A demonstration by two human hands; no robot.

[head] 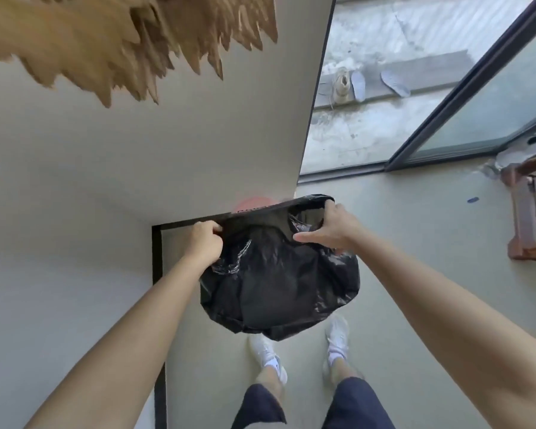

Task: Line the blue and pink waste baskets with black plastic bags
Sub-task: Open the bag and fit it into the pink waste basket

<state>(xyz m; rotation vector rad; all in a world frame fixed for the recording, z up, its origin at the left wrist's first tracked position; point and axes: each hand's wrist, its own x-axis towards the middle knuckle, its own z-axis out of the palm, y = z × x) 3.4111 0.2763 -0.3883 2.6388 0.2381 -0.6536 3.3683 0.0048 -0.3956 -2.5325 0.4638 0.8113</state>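
A black plastic bag (279, 283) hangs puffed out in front of me, above the floor. My left hand (205, 239) grips its top edge on the left side. My right hand (331, 227) holds the top edge on the right, where the mouth is partly spread. Just behind the bag's upper edge a patch of the pink waste basket (254, 204) shows, next to the wall corner; most of it is hidden by the bag. No blue basket is in view.
A white wall (106, 181) with a dark baseboard runs along my left. A glass sliding door (477, 119) opens to a balcony with shoes (342, 85). A wooden piece of furniture (532, 209) stands at the right. My feet are below the bag.
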